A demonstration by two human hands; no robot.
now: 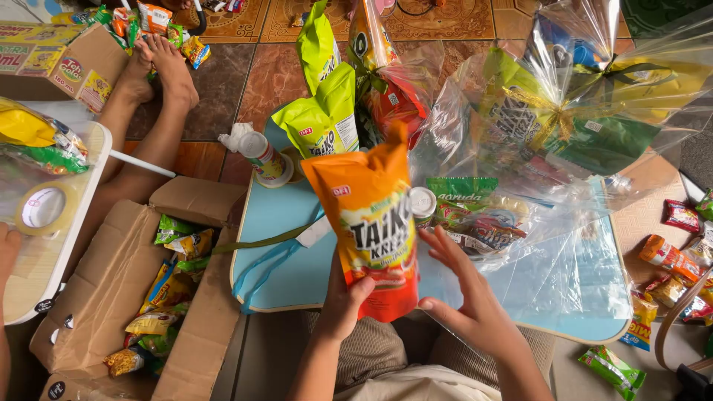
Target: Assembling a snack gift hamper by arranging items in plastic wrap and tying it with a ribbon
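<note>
A blue worktop (pixel 286 252) sits crowded with wrapped hampers (pixel 564 119) and green pouches (pixel 323 119). The left hand (pixel 345 301) has its fingers clamped on an orange snack pouch (pixel 371 223); the right hand (pixel 468 297) is beside it, fingers apart.

Low light-blue table (pixel 282 252): clear cellophane sheet (pixel 564 275) spread over right half, small snack packets (pixel 475 215) on it; white-lidded cup (pixel 265 157) at back-left corner.

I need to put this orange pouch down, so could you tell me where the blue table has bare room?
The blue table is bare at its near left, between the white cup, the left edge and the orange pouch held in the left hand. The right hand hovers open. The centre and right are crowded: small packets on clear cellophane, wrapped hampers behind.
</note>
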